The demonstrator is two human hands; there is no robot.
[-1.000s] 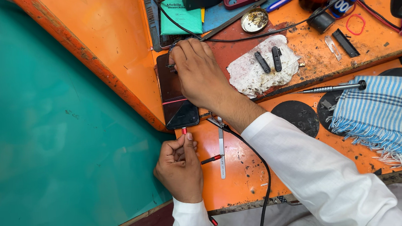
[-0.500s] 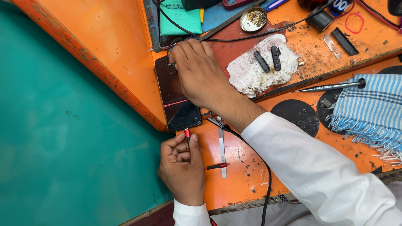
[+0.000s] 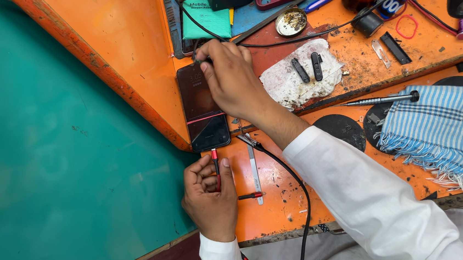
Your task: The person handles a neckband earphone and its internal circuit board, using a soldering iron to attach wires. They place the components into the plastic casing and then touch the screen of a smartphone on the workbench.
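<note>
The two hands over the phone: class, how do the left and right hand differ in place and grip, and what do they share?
1. The left hand sits at the bench's near edge; the right hand reaches to the far end of the phone.
2. The left hand pinches a red-and-black cable plug at the phone's near end; the right hand's fingertips press the phone's top edge.
Both wear white sleeves.
</note>
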